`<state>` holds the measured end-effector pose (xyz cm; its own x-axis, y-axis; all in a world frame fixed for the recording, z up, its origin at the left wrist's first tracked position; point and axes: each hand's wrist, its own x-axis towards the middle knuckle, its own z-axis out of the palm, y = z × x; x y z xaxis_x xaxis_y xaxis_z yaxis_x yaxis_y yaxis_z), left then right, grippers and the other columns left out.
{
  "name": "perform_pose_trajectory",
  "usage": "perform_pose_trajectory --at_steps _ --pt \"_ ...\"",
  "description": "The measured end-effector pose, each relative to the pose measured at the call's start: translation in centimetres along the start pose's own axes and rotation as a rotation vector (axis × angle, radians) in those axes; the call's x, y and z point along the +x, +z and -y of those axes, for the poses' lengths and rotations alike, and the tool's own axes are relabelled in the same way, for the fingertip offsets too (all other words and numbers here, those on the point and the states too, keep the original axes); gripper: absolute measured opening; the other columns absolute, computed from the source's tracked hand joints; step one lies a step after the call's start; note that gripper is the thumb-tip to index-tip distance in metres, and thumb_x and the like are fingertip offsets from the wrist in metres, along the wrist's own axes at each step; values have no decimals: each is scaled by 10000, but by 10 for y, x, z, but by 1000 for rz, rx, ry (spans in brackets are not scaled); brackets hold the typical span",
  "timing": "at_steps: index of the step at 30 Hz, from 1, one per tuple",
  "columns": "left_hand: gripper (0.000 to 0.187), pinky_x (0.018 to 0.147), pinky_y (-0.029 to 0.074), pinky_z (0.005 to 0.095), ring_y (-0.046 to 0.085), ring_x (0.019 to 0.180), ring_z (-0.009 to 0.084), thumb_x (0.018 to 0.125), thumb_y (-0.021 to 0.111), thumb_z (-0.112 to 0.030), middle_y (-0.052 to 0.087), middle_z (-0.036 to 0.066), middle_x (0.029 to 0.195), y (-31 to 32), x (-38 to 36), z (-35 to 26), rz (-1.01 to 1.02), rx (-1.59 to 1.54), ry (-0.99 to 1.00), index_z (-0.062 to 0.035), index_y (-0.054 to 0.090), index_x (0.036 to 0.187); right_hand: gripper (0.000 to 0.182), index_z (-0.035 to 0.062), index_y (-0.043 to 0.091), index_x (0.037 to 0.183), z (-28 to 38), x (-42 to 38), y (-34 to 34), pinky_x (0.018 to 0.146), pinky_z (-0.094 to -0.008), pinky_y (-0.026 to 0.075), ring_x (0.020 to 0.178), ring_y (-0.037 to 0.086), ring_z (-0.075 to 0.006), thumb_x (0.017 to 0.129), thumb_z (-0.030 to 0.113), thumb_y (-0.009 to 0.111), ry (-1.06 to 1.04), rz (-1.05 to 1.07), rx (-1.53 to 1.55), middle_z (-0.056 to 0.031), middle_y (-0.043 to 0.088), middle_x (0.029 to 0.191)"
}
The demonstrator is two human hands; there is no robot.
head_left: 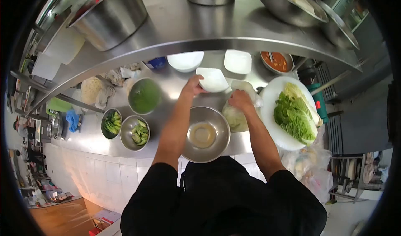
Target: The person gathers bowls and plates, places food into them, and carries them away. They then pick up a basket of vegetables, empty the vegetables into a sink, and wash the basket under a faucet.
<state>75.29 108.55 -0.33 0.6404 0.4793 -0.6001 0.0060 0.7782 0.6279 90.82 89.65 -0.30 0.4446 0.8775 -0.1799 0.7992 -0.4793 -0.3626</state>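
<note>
We're gripping a white square dish (213,79) by its near edge with our left hand (193,86), holding it tilted just past the steel bowl (205,134) on the surface (175,83). Our right hand (241,99) is closing over a pale cabbage piece in a bag (236,115), likely pinning it steady. The plate of napa cabbage (295,112) is sitting just to the right, within reach. Bowls of greens (134,132) are staying parked on the left, out of the way.

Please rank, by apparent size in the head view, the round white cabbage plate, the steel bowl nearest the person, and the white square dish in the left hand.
1. Round white cabbage plate
2. Steel bowl
3. White square dish, held by the left hand
</note>
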Motion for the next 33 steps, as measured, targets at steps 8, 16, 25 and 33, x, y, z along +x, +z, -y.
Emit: perform_pose_trajectory --at_steps 8,16,25,33 --pt "595 941 410 441 510 1131 332 854 565 -317 477 238 1261 4 3 4 -226 428 324 56 386 1282 272 47 662 933 -1 -26 -4 860 -403 464 945 598 -346 762 247 591 -204 -84 113 -171 647 956" --pt "487 982 367 343 478 1186 256 913 485 -377 537 138 1255 -44 -194 6 18 1383 434 -31 509 1254 456 -24 595 767 59 -152 -46 564 -316 478 565 600 -223 843 426 593 -130 322 429 -113 598 642" --pt "385 854 429 288 536 968 141 895 553 -227 583 59 1093 -124 -373 33 115 571 841 -6 522 1208 470 -19 619 819 77 -234 17 551 -274 474 636 596 -148 915 413 461 165 511 836 -87 634 734" --pt "309 688 481 294 597 794 152 844 602 -158 617 76 930 -354 -459 134 614 705 450 -51 567 1132 256 138 573 765 152 -326 178 467 -241 376 537 469 -56 890 359 540 197 956 528 36 518 643"
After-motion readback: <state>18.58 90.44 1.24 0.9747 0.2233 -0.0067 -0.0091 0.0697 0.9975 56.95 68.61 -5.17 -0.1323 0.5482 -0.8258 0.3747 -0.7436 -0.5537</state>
